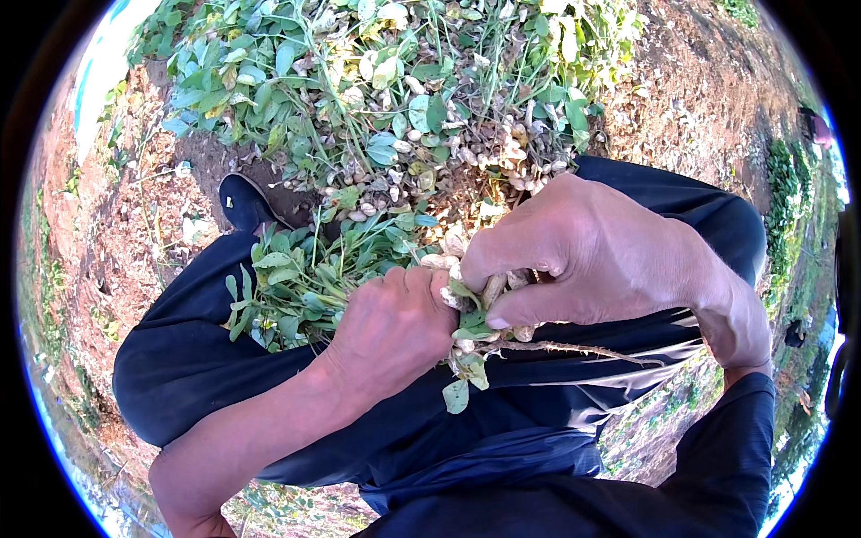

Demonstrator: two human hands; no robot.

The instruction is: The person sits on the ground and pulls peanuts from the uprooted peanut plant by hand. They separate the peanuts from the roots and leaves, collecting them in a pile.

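Observation:
My left hand (397, 329) is closed around the stems of an uprooted peanut plant (303, 286), whose leafy tops spread out to the left over my leg. On the other side of that fist hang pale peanut pods (494, 290) and a thin root (585, 348) pointing right. Thumb and fingers of my right hand (572, 262) are around several of these pods, just right of the left fist. Part of the pods is hidden behind the right fingers. A small leaf sprig (456, 395) dangles below the hands.
Ahead lies a big heap of peanut plants (377, 87), with pods (514, 151) showing along its near side. My bent legs in dark trousers (202, 323) frame the work, and a dark shoe (245, 202) rests at left. Dry reddish soil (693, 87) with leaf litter surrounds me.

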